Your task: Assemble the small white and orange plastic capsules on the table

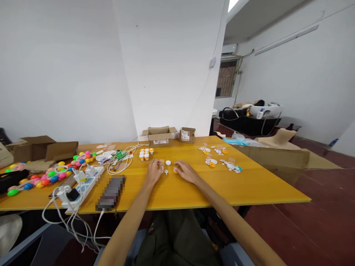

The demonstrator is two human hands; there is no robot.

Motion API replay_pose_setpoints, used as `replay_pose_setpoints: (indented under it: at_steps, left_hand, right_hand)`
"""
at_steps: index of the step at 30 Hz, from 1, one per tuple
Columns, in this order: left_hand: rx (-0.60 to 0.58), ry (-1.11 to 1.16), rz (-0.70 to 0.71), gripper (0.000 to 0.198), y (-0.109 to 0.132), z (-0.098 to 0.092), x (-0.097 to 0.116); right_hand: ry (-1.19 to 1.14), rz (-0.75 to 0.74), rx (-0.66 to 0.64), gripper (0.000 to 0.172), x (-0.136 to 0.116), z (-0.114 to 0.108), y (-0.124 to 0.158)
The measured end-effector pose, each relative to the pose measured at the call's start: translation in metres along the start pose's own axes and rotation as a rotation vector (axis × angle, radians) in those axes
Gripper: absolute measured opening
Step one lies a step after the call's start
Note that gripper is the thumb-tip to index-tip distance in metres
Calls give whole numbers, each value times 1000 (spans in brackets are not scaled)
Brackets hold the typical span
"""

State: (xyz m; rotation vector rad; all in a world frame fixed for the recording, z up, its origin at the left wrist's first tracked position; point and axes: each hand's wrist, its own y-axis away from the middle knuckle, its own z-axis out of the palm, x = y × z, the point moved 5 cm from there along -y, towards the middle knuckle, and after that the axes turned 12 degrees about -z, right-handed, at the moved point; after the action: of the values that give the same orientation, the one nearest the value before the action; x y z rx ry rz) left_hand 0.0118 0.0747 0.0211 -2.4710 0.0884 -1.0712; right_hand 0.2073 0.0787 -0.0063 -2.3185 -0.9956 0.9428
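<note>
Clear cup sits at the left hand; rightward come a small white part, a white disc, an orange piece and the right hand. Whether either hand's fingers are clamped, I cannot tell.

Slim forearms, bare to the lower edge of view; loose, creased trousers in dark olive green

Open to pass along the front of the worktop, right of the right hand, short of scattered parts. Blocked beyond the left hand by jars, farther back by cartons. Hemmed leftward by phone and power strip. Tight between hands, past a cap.
</note>
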Motion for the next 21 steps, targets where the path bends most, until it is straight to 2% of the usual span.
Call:
replay_pose_setpoints:
  at_steps: [6,9,13,17,21]
  left_hand:
    - [1,-16,-16,13,-3,2,-3]
    - [-7,-14,-18,12,-3,3,-3]
    - [-3,-12,-22,11,-3,5,-4]
    - [-4,-2,20,14,-2,7,-5]
    - [-14,-5,67,17,0,10,-1]
  right_hand:
    - [-86,6,3,15,22,5,-30]
    - [-128,6,-59,16,27,12,-48]
    - [-187,-14,-156,9,24,23,-65]
    - [-194,-3,-179,3,25,29,-69]
    - [-219,48,-120,6,33,23,-61]
